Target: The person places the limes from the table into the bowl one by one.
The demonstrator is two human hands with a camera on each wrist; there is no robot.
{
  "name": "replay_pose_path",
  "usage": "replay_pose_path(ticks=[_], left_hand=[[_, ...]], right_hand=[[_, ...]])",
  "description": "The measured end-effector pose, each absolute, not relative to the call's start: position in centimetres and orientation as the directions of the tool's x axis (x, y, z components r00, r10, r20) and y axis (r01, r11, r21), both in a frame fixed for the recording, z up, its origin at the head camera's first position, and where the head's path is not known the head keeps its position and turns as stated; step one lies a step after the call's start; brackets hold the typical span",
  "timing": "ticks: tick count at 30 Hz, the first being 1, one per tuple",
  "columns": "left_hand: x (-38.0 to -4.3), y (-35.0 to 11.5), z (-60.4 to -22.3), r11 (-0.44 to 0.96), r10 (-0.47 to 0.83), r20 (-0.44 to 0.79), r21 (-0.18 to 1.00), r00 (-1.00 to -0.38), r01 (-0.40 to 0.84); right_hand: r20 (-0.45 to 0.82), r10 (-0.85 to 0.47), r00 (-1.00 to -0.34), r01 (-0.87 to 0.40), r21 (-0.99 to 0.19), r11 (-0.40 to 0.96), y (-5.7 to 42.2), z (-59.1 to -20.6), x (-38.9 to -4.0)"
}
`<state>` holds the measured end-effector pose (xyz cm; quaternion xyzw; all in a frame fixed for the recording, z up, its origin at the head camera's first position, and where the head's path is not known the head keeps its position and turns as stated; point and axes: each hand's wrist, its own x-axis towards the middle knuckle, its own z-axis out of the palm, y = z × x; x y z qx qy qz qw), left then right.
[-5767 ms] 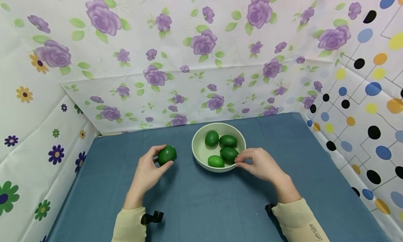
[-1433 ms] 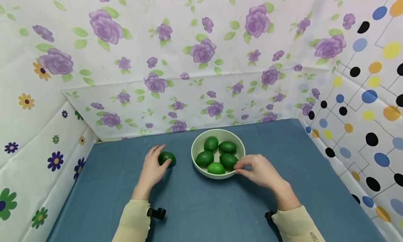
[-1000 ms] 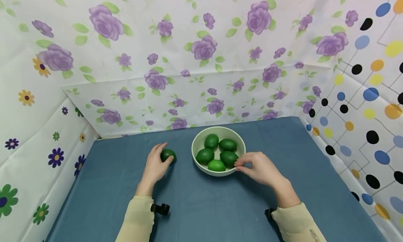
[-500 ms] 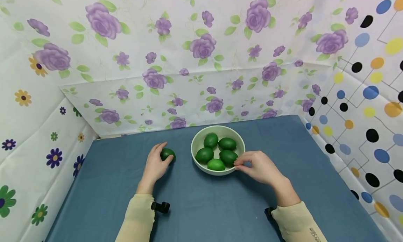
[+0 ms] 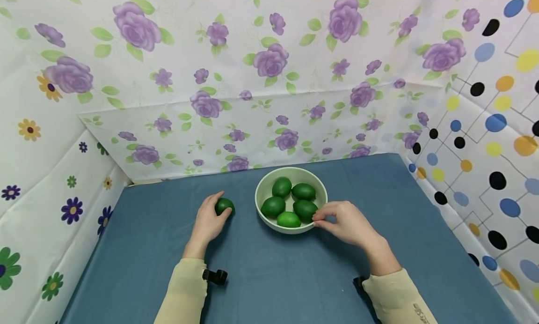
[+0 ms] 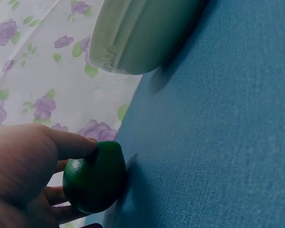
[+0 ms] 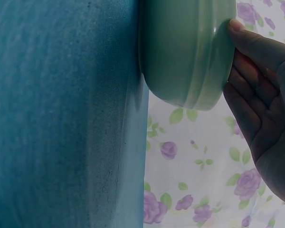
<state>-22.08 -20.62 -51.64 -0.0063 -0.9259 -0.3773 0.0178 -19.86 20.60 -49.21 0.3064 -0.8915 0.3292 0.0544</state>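
Observation:
My left hand grips a glossy dark green oval fruit, low at the table to the left of the bowl. In the left wrist view, the thumb lies on one side of that fruit and fingers show behind it. A pale green round bowl holds several dark green fruits and a brighter green one, lime-like. My right hand pinches the bowl's right rim. The right wrist view has the thumb against the outer wall of the bowl, with other fingers over the rim, their tips hidden.
A blue cloth covers the table. Behind it rises a wall sheet with purple flowers. Patterned sheets also close off the left side and the right side.
Several seconds ago my left hand held a fruit nearer the camera, and the bowl had one dark fruit fewer. Since about a second ago both hands have stayed nearly still; the right keeps the rim.

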Motion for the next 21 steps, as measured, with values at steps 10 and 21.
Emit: replay_pose_path(ticks=[10, 21], left_hand=[[-21.89, -20.76, -51.84, 0.719, -0.012, 0.027, 0.695, -1.0, 0.01], [-21.65, -20.76, -51.72, 0.728, -0.019, 0.032, 0.686, -0.999, 0.008]], right_hand=[[0.308, -0.514, -0.8, -0.592, -0.542, 0.597, 20.51, -49.21, -19.93], [0.301, -0.511, -0.805, -0.585, -0.549, 0.598, 20.5, -49.26, -19.86]])
